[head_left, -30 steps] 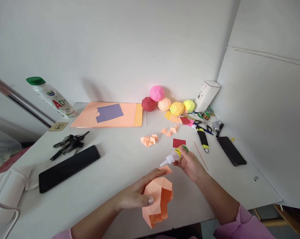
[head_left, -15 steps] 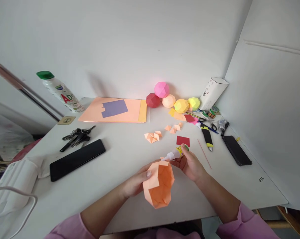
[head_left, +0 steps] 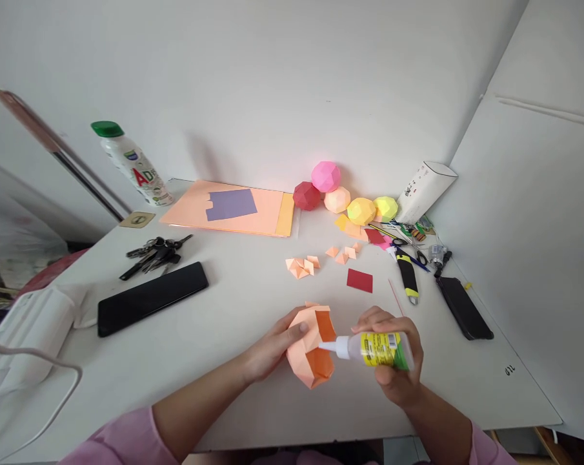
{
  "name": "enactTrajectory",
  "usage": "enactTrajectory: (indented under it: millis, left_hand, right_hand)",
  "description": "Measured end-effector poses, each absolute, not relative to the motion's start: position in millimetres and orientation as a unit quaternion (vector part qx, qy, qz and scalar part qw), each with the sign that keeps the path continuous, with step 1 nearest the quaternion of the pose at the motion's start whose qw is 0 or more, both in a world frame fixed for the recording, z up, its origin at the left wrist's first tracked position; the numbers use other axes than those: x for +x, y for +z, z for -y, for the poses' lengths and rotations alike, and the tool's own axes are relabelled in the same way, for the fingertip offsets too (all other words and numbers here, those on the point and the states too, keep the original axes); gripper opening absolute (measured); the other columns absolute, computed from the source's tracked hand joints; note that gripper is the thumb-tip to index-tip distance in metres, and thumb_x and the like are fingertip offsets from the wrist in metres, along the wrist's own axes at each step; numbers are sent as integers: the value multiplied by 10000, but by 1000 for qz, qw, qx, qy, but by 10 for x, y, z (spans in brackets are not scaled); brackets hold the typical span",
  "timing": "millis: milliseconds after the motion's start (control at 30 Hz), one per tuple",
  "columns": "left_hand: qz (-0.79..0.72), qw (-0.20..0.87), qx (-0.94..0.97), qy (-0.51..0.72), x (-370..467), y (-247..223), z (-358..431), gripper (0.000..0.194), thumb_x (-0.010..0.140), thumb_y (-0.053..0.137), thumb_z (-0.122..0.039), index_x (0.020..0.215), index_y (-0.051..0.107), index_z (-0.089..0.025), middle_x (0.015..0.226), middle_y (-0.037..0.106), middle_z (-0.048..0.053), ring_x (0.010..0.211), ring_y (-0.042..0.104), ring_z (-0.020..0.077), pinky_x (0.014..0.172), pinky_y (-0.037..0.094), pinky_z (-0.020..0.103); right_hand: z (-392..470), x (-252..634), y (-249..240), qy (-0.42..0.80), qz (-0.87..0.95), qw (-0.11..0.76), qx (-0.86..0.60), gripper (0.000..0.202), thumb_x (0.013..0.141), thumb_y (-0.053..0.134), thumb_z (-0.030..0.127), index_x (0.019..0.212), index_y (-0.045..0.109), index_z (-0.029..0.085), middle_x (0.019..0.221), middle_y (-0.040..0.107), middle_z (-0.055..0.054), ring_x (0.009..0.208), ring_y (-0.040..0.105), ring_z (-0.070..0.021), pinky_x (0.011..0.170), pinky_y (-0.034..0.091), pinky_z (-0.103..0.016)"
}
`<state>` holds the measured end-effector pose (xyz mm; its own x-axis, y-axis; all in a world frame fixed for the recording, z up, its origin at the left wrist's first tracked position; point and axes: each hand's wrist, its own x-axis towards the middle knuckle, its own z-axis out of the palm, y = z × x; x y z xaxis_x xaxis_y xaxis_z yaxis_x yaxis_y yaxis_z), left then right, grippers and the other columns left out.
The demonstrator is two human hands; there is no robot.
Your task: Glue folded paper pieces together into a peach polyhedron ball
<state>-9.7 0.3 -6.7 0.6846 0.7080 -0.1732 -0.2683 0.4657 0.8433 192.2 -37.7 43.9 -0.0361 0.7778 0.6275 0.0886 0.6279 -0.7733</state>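
Observation:
My left hand is closed on a hollow, faceted peach paper shape, its opening facing right. The thumb presses on the outer side; the other fingers are mostly hidden behind it. In my right hand is a small glue bottle with a yellow and green label, lying sideways. Its white nozzle points left, with the tip at the edge of the paper shape's opening. Beyond the shape lie small folded peach pieces and a red paper rectangle.
Finished paper balls stand along the wall. Peach sheets lie at the back left, near a bottle. Keys and a black phone are at left. At right are a cutter and a black case.
My right hand has moved right and toward me, turning the glue bottle level with its label showing. The nozzle has gone from the shape's top flap to its opening's edge.

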Motion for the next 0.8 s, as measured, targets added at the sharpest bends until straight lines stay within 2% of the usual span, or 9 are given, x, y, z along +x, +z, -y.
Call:
enactTrajectory:
  millis: [167, 800]
  left_hand:
    - [-263, 824, 409, 291, -103, -53, 6, 493, 885, 514, -477, 1293, 485, -202, 1175, 613, 106, 1030, 566, 266, 869, 436, 381]
    - [-290, 818, 407, 287, -83, -28, -1, 557, 838, 551, -538, 1264, 485, -186, 1142, 621, 105, 976, 577, 253, 838, 437, 367]
  right_hand:
    - [343, 1909, 405, 290, 673, 610, -301, 352, 803, 647, 496, 1044, 545, 262, 823, 634, -51, 701, 592, -216, 647, 474, -390]
    - [322, 1947, 404, 305, 675, 595, -312, 334, 801, 658, 486, 1027, 554, 262, 829, 630, -50, 718, 614, -226, 671, 460, -410]
